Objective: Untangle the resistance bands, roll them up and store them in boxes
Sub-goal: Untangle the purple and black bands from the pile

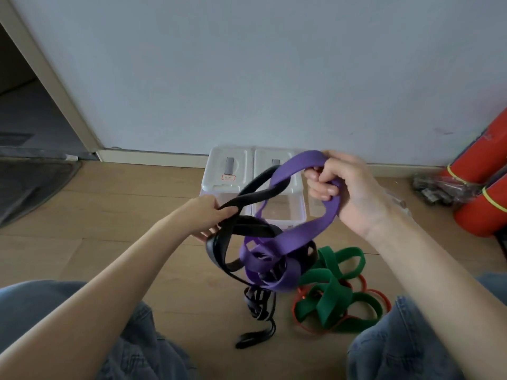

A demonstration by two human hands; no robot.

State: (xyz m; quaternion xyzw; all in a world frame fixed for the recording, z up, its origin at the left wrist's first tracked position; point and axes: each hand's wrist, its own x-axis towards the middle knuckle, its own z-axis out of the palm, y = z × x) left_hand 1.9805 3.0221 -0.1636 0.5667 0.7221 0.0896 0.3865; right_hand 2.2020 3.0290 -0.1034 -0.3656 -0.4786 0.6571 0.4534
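left hand [211, 215]: grips wide black rubber band [247, 198]
right hand [345, 187]: grips wide purple rubber band [290, 165]
knot [266, 264]: crossings unreadable

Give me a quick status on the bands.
Left hand grips black rubber band; right hand grips wide purple band. Both knotted together. Green band on floor.

Evenly and softly lit, daylight-like, with no glare and only faint shadows on the wooden floor [170, 275]. Dim through the doorway [24, 105] at upper left. Slightly soft overall, motion-blurred around the purple band [296, 168]. Bent by wide-angle distortion toward the frame edges.
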